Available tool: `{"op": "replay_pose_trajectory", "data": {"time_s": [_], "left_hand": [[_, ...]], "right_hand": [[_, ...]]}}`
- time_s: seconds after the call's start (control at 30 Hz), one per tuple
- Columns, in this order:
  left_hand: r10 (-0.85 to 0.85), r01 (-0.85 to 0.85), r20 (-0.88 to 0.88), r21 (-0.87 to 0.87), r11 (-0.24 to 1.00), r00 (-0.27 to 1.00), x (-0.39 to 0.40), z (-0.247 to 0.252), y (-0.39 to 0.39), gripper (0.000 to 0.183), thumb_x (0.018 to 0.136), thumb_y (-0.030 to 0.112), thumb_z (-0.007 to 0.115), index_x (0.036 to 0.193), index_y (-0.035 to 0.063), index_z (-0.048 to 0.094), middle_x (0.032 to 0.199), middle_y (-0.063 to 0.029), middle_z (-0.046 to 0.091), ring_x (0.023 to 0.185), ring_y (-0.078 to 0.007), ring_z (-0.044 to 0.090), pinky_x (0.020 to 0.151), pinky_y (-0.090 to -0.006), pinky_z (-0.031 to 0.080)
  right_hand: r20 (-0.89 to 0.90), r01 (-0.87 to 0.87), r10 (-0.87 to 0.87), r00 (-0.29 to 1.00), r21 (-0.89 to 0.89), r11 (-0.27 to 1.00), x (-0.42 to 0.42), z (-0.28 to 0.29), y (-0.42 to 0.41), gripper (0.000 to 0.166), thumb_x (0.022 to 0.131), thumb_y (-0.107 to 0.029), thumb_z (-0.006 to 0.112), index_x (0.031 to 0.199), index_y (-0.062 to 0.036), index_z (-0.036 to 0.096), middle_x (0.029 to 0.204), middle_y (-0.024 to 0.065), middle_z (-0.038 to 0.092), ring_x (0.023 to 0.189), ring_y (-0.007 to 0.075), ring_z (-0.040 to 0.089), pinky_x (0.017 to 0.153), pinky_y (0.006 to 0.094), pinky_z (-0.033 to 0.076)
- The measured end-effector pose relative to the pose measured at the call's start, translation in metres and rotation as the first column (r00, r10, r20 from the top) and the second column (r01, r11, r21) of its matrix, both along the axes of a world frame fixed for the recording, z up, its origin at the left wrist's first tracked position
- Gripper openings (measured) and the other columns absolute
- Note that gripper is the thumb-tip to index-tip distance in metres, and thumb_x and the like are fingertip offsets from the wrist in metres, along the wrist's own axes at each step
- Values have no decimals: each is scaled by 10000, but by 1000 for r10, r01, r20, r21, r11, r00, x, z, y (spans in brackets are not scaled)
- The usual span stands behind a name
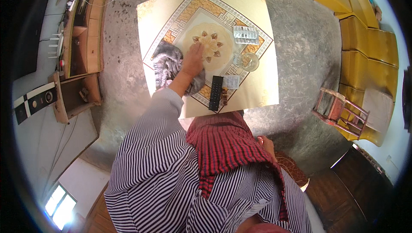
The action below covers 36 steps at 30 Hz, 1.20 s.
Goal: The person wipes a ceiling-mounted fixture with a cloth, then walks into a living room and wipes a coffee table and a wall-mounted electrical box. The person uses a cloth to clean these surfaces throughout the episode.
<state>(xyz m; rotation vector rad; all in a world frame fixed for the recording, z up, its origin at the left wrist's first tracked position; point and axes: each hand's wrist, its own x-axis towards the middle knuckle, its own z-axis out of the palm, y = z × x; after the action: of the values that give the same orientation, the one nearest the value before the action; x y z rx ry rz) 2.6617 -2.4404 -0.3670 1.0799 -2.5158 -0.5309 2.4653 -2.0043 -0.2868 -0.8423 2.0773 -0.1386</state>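
My left hand [194, 58] reaches over a square table [257, 94] with a patterned top, its fingertips beside the printed flower at the centre. Its fingers lie close together, and whatever is under the palm is hidden. A crumpled grey cloth [165, 60] lies to the left of and beneath that wrist. Low beside my lap, my right hand [266, 145] is partly covered by a red-and-black checked apron [225, 142]; its fingers look curled, but their contents are unclear. On the table are a black remote control [215, 93] and a clear glass mug [249, 61].
A silver blister pack [246, 35] lies at the table's right. Another flat packet [231, 81] and a small brown strip [224, 96] lie by the remote. A wooden stool [338, 110] and yellow sofa [367, 43] stand right; a wooden cabinet [93, 33] stands left.
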Motion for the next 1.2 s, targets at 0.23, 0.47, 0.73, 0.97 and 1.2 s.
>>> {"op": "replay_pose_trajectory", "data": {"time_s": [0.23, 0.47, 0.73, 0.97, 1.2], "left_hand": [[21, -21, 46, -8, 1000, 999, 2, -11, -2, 578, 635, -30, 530, 1195, -63, 389, 1237, -214, 389, 1150, -387, 370, 966, -425, 336], [82, -84, 111, 10, 996, 990, -16, 12, -18, 568, 628, -24, 557, 1170, -64, 392, 1227, -227, 394, 1149, -383, 377, 978, -403, 337], [113, -99, 122, -117, 988, 986, -8, -10, -16, 537, 625, -27, 556, 1139, -59, 404, 1199, -223, 397, 1083, -380, 404, 923, -401, 369], [103, -91, 147, -82, 992, 984, -11, -6, 13, 558, 631, -2, 583, 1150, -72, 390, 1182, -241, 396, 1083, -400, 395, 925, -409, 366], [176, -170, 154, -49, 984, 972, -36, -14, -34, 593, 649, 1, 564, 1191, -106, 348, 1237, -255, 366, 1116, -409, 376, 975, -411, 319]], "right_hand": [[11, -31, 31, 999, 12, 999, -3, -9, 9, 252, 873, -265, 474, 936, -60, 605, 768, 198, 617, 750, 389, 592, 634, 457, 450], [-18, -80, 81, 997, 50, 996, -5, -11, 9, 237, 865, -246, 484, 926, -52, 606, 768, 197, 619, 746, 387, 593, 648, 455, 452], [1, -43, 43, 999, 14, 999, -4, -9, 11, 241, 869, -257, 477, 932, -64, 606, 777, 194, 618, 753, 386, 592, 651, 458, 452], [1, -11, 11, 1000, 3, 1000, 1, -17, 18, 247, 872, -261, 472, 930, -63, 607, 773, 191, 616, 759, 388, 587, 646, 457, 448], [5, 21, -21, 1000, 18, 1000, 4, -6, 5, 243, 872, -259, 475, 917, -62, 610, 757, 190, 618, 737, 382, 592, 645, 455, 450]]}}
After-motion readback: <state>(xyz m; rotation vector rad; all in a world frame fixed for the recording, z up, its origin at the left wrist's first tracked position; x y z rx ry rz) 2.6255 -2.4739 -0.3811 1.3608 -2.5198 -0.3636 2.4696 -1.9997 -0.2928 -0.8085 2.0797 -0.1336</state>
